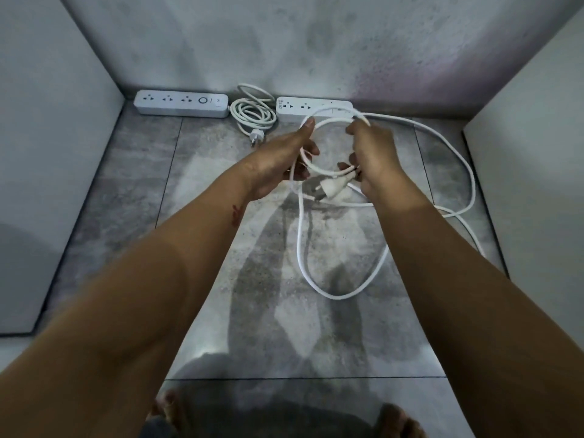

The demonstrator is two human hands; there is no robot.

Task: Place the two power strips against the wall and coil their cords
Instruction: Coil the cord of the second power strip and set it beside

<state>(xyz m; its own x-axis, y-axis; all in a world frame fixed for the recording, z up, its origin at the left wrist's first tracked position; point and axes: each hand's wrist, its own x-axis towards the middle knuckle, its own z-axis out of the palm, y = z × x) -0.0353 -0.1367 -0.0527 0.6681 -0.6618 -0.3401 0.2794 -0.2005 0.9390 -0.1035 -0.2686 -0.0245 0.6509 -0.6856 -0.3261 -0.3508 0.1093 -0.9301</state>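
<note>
On the far left, the first power strip [181,103] is lying flat on the floor [126,184], its long back edge touching the wall [284,42]. Just to its right, its coiled cord [252,113] is sitting in a neat bundle by the wall, with its plug [256,135] poking out toward me.

My left hand [278,165] is reaching forward, thumb stretched up to the top of a raised loop of the loose cord [300,235]. Its fingers [313,150] are curling round the loop's left side. The hand is hiding part of that grip, so I am not making out how tightly they are closing.

Behind the loop, the second power strip [313,109] is lying against the wall too, with its right half partly covered by the cord and my hands.

My right hand [376,159] is pinching the loop's top right between thumb and forefinger. Its lower fingers are gripping the strand beside the white plug end [328,188], which is hanging just below both hands. The rest of the loose cord is trailing over the floor in wide bends to the right and toward me.

My bare feet [167,409] are being cut off at the bottom edge.
</note>
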